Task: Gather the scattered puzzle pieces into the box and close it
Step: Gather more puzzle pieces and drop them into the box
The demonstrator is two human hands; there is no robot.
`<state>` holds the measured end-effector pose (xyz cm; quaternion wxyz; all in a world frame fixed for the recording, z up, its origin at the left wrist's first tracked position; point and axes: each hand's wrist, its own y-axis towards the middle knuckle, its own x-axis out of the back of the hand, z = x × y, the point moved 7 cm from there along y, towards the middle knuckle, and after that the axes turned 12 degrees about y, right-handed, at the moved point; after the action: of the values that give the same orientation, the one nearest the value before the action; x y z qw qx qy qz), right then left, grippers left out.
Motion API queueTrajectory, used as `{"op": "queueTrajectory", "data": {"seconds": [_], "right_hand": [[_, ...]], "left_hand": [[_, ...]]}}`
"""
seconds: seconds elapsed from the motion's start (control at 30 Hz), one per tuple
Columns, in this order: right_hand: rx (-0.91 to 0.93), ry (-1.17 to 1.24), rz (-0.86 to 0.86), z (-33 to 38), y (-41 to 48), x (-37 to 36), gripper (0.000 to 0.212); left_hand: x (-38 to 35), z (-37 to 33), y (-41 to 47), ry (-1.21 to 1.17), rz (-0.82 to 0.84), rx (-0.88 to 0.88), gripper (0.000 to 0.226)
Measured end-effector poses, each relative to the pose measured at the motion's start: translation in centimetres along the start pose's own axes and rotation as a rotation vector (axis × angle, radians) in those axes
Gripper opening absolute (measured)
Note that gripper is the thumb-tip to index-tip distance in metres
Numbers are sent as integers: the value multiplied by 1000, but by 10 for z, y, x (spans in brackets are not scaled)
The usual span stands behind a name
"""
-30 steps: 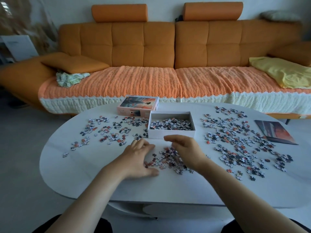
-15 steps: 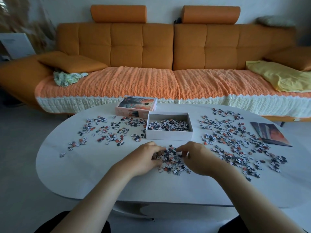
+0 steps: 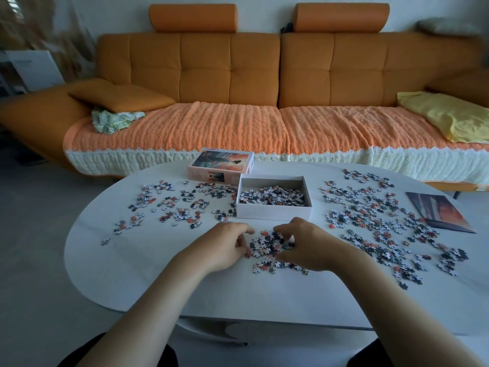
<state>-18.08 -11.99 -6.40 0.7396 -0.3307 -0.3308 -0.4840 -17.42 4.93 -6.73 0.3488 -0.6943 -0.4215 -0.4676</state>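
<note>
The task is judged to be less than half done. A layer of small grey, white and orange cardboard puzzle pieces (image 3: pixel 272 198) is already seen inside the open white cardboard box (image 3: pixel 274 212), which stands near the middle of the white oval table (image 3: pixel 127 274). At 6 o'clock from the box, a small heap of pieces (image 3: pixel 270 245) is enclosed from both sides. The left hand (image 3: pixel 225 247) and the right hand (image 3: pixel 311 249) are curled around it, with the fingers bent onto the pieces.

Much is left: a loose left-side scatter (image 3: pixel 174 205) at 9 o'clock and a denser right-side scatter (image 3: pixel 383 226) at 3 o'clock. The picture-printed box lid (image 3: pixel 221 165) is set at 11 o'clock, close behind the box, so the closing is not yet done.

A bare, short path is offered from heap to box. The right-side scatter reaches near the table edge at 4 o'clock, where pieces could be pushed off. A dark printed sheet (image 3: pixel 439 215) is laid beside it.
</note>
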Motion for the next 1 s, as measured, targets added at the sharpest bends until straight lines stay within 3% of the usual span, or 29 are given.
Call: {"op": "queueTrajectory", "data": {"seconds": [0.13, 0.2, 0.33, 0.43, 0.77, 1.0], "right_hand": [[-35, -57, 19, 0, 3, 3, 96], [-27, -117, 44, 3, 5, -1, 96], [26, -40, 42, 13, 14, -3, 54], [19, -3, -6, 16, 21, 0, 33], [-13, 127, -110, 13, 32, 12, 9], [43, 235, -268, 16, 42, 49, 7]], "left_hand": [[-4, -3, 10, 81, 76, -6, 70], [-13, -10, 14, 126, 144, -44, 81], [-14, -22, 22, 71, 17, -94, 42], [-9, -22, 25, 63, -69, -90, 30], [4, -13, 35, -109, -93, -15, 11], [34, -12, 54, -294, -175, -12, 6]]}}
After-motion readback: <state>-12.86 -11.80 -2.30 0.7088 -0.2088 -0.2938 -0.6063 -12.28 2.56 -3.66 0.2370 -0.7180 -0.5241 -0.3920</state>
